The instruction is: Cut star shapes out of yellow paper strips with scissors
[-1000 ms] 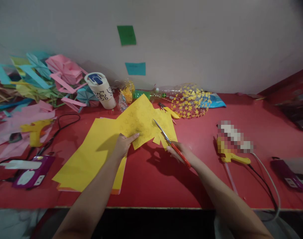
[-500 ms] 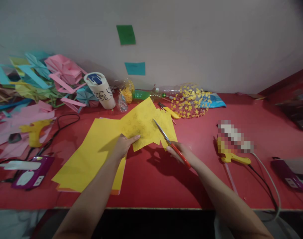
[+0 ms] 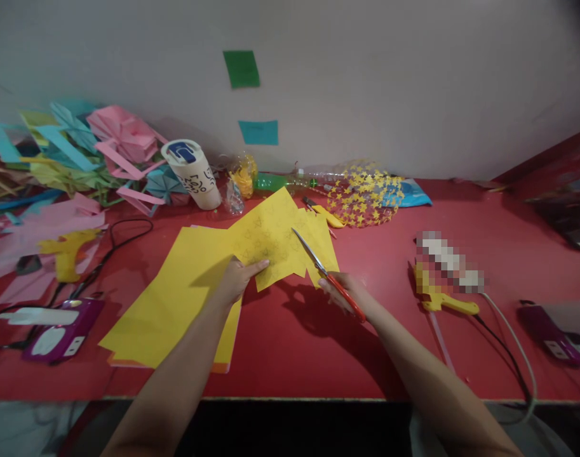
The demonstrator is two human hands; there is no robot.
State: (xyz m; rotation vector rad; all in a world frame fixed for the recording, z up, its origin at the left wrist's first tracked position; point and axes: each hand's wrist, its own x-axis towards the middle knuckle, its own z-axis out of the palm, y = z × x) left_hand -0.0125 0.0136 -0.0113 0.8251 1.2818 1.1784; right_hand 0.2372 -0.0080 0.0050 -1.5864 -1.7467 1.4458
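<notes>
My left hand (image 3: 239, 279) pinches the lower edge of a yellow paper sheet (image 3: 270, 235) that bears small pencilled star outlines. The thumb lies on top of the sheet. My right hand (image 3: 344, 292) grips red-handled scissors (image 3: 332, 279), their blades pointing up and left across the sheet. The blades look closed or nearly so. Around them the sheet's right part has a jagged, cut edge. Under and beside my left forearm lies a stack of yellow paper (image 3: 175, 298), with orange and pink edges showing beneath.
Yellow glue guns lie at left (image 3: 65, 254) and right (image 3: 446, 301), with cords. Behind the sheet are a white tumbler (image 3: 194, 178), a green bottle (image 3: 275, 182) and a clear round piece with yellow stars (image 3: 363, 197). Folded coloured paper (image 3: 122, 133) piles up at left.
Almost nothing differs. The view has shifted very slightly, while both hands, the scissors and the sheet keep their places.
</notes>
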